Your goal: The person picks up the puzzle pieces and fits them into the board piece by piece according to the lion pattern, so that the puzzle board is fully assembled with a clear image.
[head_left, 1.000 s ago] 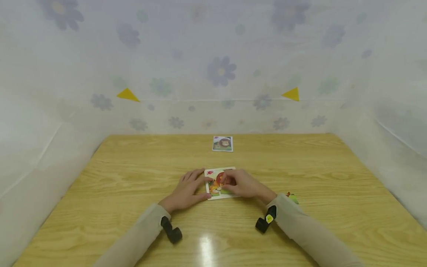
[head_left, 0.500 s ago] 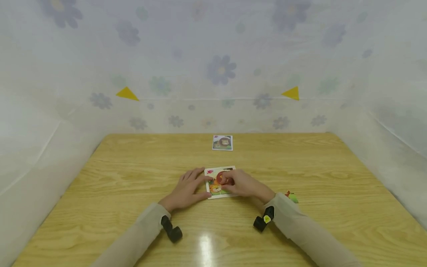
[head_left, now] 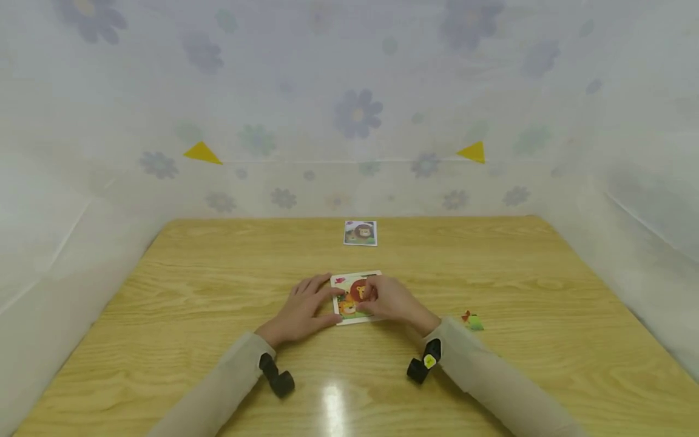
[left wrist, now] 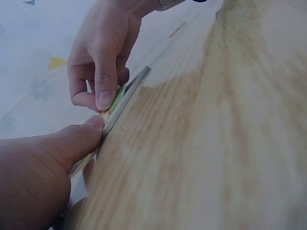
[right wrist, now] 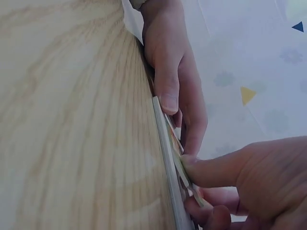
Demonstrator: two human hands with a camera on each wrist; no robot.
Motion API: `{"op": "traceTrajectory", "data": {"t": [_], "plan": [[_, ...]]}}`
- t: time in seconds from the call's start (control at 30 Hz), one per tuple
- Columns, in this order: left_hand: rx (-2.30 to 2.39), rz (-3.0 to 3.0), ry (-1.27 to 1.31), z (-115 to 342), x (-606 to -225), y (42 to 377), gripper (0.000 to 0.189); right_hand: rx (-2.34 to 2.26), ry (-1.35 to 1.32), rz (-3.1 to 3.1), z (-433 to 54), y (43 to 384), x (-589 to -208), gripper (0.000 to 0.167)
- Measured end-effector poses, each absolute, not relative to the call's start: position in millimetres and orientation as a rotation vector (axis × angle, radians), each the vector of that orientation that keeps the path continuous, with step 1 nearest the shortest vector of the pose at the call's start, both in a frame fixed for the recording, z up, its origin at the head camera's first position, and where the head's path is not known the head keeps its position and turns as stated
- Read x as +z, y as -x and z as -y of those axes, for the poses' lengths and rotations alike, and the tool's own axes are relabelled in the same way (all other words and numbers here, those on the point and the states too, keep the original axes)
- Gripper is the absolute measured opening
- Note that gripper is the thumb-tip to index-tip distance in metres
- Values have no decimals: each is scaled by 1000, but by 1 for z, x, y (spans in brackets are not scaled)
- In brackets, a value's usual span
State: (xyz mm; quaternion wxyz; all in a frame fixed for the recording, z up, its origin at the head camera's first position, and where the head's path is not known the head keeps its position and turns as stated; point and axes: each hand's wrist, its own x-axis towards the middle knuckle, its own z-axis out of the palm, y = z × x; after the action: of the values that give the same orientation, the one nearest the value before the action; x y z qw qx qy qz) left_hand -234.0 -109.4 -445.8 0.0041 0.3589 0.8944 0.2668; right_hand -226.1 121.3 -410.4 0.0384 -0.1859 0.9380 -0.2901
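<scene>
In the head view, a small picture puzzle board (head_left: 357,321) with a white border lies flat on the table, showing a lion and a second orange animal. My left hand (head_left: 299,312) rests along its left side, fingers fairly straight, thumb touching the lower left corner and forefinger over the picture. The thumb and fingers of my right hand (head_left: 394,303) pinch a puzzle piece (right wrist: 177,163) over the board's right part. Seen from the right wrist, that piece is tilted against the board, its far edge raised. My right fingers hide much of the picture.
A loose green and red puzzle piece (head_left: 473,320) lies on the table right of the right wrist. Farther back lies a square lion picture card (head_left: 360,233). Pale flowered cloth (head_left: 357,188) bounds the wooden table (head_left: 218,261) at back and sides.
My right hand shifts slightly over the board, and more of the lion's face shows beside its fingers. The right sleeve now uncovers the loose piece. My left hand stays in place on the board.
</scene>
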Motion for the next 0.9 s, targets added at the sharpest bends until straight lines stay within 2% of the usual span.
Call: {"op": "traceTrajectory", "data": {"t": [0.33, 0.53, 0.7, 0.8, 0.9], "plan": [[819, -2809, -1115, 110, -444, 235, 52, -788, 366, -2918, -119, 230, -408, 38], [826, -2803, -1111, 110, -443, 234, 51, -867, 529, -2933, -124, 227, -413, 33], [829, -2817, -1115, 109, -443, 235, 51, -1010, 688, -2827, -137, 224, -416, 20], [813, -2815, -1113, 108, -444, 235, 51, -1162, 713, -2682, -150, 222, -416, 12], [796, -2810, -1104, 109, -445, 234, 52, -1249, 722, -2596, -167, 219, -417, 11]]}}
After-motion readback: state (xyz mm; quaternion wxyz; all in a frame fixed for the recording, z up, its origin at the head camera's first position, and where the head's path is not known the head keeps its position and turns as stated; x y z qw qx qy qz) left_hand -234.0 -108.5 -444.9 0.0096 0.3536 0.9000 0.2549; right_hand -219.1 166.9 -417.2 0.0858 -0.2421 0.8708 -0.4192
